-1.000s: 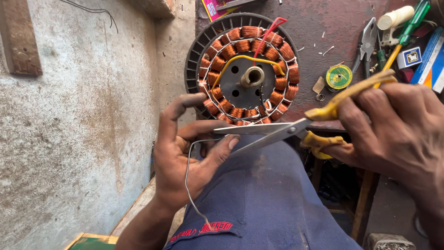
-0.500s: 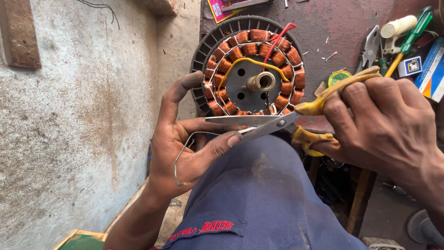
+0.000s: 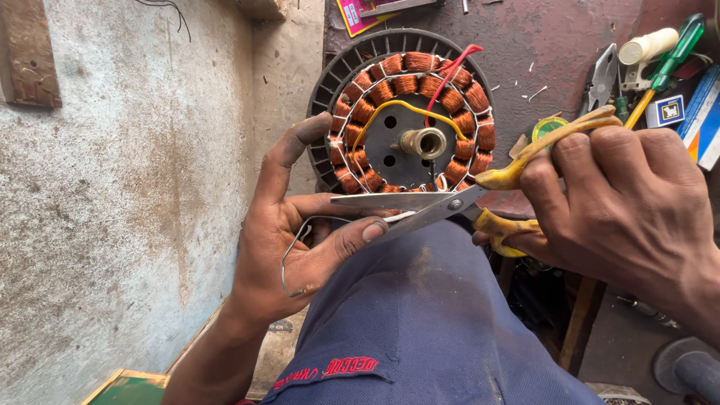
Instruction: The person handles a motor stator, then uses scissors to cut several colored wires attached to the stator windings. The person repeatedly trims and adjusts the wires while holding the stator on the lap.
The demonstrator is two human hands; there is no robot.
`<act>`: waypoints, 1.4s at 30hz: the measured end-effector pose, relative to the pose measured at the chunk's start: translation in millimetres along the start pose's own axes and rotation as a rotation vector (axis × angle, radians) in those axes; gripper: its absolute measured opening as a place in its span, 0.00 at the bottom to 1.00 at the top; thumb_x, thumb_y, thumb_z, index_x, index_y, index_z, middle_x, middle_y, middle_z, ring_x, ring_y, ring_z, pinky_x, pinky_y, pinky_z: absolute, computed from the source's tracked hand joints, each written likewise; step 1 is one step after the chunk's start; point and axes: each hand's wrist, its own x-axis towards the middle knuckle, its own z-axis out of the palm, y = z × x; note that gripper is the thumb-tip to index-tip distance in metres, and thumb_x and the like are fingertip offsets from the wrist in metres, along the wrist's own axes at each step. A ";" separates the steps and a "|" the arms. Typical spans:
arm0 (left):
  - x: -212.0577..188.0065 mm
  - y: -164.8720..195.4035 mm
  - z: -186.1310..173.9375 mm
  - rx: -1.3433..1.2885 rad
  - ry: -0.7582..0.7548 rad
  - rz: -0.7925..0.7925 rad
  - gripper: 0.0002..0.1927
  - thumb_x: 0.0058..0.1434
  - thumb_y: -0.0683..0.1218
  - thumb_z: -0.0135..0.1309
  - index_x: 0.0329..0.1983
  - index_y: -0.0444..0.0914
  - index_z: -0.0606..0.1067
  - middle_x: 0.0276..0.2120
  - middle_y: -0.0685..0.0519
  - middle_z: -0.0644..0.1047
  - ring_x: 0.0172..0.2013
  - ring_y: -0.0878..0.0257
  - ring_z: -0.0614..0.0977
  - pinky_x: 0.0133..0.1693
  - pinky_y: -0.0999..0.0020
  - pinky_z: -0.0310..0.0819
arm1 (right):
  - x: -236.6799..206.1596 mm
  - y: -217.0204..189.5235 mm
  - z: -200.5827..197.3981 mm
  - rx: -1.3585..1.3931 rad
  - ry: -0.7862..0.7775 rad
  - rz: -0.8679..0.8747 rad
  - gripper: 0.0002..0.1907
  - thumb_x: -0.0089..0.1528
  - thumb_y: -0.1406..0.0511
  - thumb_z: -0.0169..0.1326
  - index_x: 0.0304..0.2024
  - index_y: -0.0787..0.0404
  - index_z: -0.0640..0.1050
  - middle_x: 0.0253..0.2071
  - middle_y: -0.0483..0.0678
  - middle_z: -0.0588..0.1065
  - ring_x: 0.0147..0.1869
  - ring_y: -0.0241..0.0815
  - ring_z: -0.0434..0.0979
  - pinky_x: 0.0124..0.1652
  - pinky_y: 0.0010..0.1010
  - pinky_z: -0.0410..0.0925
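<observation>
One scissors, perhaps one wire

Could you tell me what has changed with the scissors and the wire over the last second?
The scissors in the right hand have opened a little, blades now about the white wire at the left hand's fingertips. The wire's loop has shifted in the palm. Both grips are unchanged; the copper-wound motor stays leaning behind.

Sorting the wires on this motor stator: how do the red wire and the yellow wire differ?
The red wire rises from the hub toward the upper right rim; the yellow wire arcs across the plate above the brass hub. Red runs nearly straight, yellow curves. Both lie on the stator with its copper coils.
</observation>
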 end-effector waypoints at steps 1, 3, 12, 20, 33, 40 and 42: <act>0.6 0.2 -0.3 -0.013 -0.003 -0.013 0.47 0.62 0.34 0.62 0.77 0.33 0.46 0.74 0.37 0.58 0.56 0.49 0.85 0.56 0.64 0.82 | 0.4 0.2 -0.1 -0.010 -0.003 -0.003 0.32 0.54 0.34 0.53 0.33 0.53 0.79 0.30 0.42 0.73 0.37 0.38 0.71 0.37 0.33 0.63; 0.7 1.1 -0.4 -0.020 -0.005 -0.017 0.47 0.63 0.34 0.61 0.77 0.33 0.45 0.74 0.36 0.59 0.57 0.49 0.85 0.55 0.64 0.81 | 1.4 -0.1 -0.3 -0.014 -0.012 -0.012 0.30 0.55 0.35 0.52 0.32 0.53 0.78 0.29 0.41 0.72 0.37 0.38 0.71 0.38 0.33 0.63; -1.3 2.1 0.4 0.062 -0.005 0.027 0.47 0.63 0.33 0.61 0.76 0.32 0.45 0.62 0.36 0.73 0.55 0.49 0.86 0.59 0.62 0.83 | 5.2 -0.6 -1.6 -0.056 -0.031 -0.040 0.28 0.61 0.38 0.49 0.29 0.53 0.75 0.25 0.40 0.69 0.35 0.38 0.69 0.37 0.33 0.62; -1.1 2.8 -0.8 -0.028 -0.002 -0.085 0.50 0.62 0.34 0.61 0.78 0.37 0.43 0.52 0.37 0.82 0.54 0.52 0.87 0.55 0.65 0.84 | 8.3 1.1 -4.0 -0.020 -0.037 -0.010 0.24 0.59 0.41 0.54 0.29 0.52 0.75 0.26 0.40 0.69 0.36 0.38 0.70 0.36 0.33 0.62; -0.2 2.0 -2.4 -0.046 -0.003 -0.092 0.50 0.61 0.34 0.61 0.78 0.37 0.43 0.58 0.38 0.78 0.53 0.53 0.87 0.54 0.68 0.85 | 11.6 1.1 -4.1 0.013 -0.043 -0.019 0.27 0.60 0.39 0.51 0.29 0.52 0.76 0.27 0.41 0.70 0.37 0.40 0.71 0.36 0.34 0.61; -0.2 0.4 -4.8 0.021 -0.019 -0.072 0.50 0.61 0.34 0.62 0.78 0.37 0.44 0.59 0.36 0.78 0.50 0.53 0.88 0.44 0.70 0.83 | 11.1 2.1 -7.5 -0.031 0.001 -0.017 0.31 0.56 0.34 0.53 0.31 0.52 0.78 0.28 0.41 0.72 0.37 0.38 0.72 0.37 0.33 0.61; -0.1 0.0 -4.6 0.009 -0.019 -0.076 0.50 0.61 0.34 0.62 0.78 0.37 0.43 0.60 0.37 0.78 0.51 0.53 0.88 0.45 0.69 0.83 | 10.3 1.9 -6.1 0.015 -0.015 -0.017 0.32 0.56 0.33 0.53 0.31 0.53 0.78 0.29 0.42 0.72 0.39 0.40 0.72 0.37 0.34 0.61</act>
